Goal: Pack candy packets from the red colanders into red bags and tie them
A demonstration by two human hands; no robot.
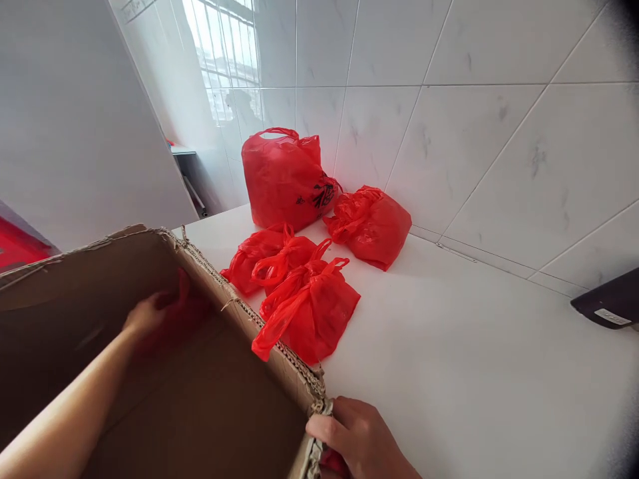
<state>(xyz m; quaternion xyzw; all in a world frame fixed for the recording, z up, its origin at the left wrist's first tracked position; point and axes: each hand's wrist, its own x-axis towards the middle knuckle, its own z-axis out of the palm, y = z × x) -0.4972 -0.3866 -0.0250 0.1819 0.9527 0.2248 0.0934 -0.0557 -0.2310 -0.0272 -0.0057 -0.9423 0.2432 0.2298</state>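
The left hand reaches deep into the open brown cardboard box, its grip unclear; the right hand clamps the near corner, steadying it on the white counter.

- Large red bag, standing upright against the tiled wall
- Tied red bag, just right of the large one
- Two tied red bags in front of the large one
- White counter beneath it
- Dark object, well right of the large bag
- Window, behind and left of it
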